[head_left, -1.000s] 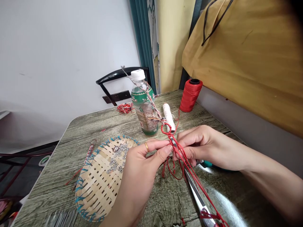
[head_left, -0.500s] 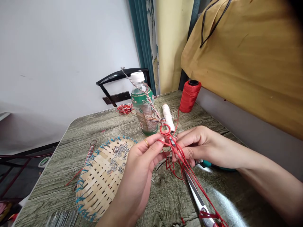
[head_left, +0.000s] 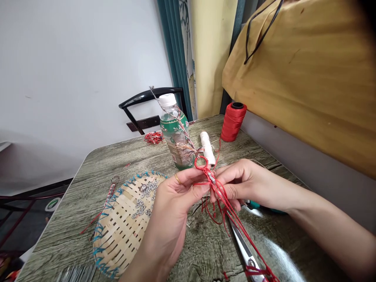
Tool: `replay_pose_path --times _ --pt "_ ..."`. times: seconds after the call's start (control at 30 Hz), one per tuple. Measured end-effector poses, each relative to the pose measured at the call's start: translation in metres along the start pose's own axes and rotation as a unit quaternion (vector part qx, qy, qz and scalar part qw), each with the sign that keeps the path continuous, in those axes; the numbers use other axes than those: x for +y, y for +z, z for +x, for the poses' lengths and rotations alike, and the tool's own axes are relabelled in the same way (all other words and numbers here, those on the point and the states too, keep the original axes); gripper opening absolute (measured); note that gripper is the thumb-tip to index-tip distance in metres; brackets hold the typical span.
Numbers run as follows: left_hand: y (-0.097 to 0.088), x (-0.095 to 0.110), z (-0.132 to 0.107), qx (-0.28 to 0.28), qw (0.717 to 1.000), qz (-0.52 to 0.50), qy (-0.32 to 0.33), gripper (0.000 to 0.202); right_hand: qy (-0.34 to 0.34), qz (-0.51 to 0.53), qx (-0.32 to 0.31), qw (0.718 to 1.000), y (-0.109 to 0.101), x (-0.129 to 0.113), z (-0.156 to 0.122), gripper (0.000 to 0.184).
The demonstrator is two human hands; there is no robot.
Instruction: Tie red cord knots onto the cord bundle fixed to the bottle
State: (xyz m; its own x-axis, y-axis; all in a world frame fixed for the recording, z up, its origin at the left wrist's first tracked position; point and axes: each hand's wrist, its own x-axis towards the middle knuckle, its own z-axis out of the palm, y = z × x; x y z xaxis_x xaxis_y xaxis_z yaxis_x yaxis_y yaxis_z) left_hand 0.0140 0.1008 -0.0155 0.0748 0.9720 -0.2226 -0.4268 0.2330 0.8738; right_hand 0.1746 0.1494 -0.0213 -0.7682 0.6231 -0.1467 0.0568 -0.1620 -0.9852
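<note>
Between my hands is a red cord (head_left: 227,199) topped by a small wrapped red ring (head_left: 201,162). A silvery piece (head_left: 210,177) sits among the strands just below the ring. My left hand (head_left: 179,196), a gold ring on one finger, pinches a red strand between thumb and forefinger. My right hand (head_left: 242,184) is closed on the cord from the other side; its far fingers are partly hidden. Multicoloured twisted string (head_left: 186,135) runs from the red ring up around the bottle (head_left: 173,133). Below my hands lie scissors (head_left: 243,246), with red strands trailing across them.
A woven bamboo tray (head_left: 114,239) with several small metal rings stands at left. Behind my hands are a white thread spool (head_left: 207,149) and a red cord spool (head_left: 233,122). Thin metal rods (head_left: 78,272) lie at the front left, and a thread tangle (head_left: 153,137) by the bottle.
The left thumb has shifted right and down, closer to the right fingers, drawing its red strand beside the silvery piece. The whole view has moved slightly.
</note>
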Motion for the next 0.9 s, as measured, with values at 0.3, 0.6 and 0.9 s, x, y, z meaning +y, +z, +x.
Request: replay_pose_path --times 0.3,0.6,0.9 --pt "-0.0022 0.0012 -0.0029 0.021 1.0 0.018 0.014 0.018 0.028 0.032 -0.021 0.999 -0.0007 0.0076 0.0004 0.025" --pt "-0.0006 0.0032 -0.0024 0.034 0.999 0.037 0.011 0.018 0.03 0.05 -0.038 0.998 0.0013 0.0077 0.0008 0.023" --pt "-0.0023 0.0043 -0.0038 0.033 0.999 0.037 0.012 0.02 0.028 0.047 -0.034 0.998 0.0009 0.0068 0.0002 0.023"
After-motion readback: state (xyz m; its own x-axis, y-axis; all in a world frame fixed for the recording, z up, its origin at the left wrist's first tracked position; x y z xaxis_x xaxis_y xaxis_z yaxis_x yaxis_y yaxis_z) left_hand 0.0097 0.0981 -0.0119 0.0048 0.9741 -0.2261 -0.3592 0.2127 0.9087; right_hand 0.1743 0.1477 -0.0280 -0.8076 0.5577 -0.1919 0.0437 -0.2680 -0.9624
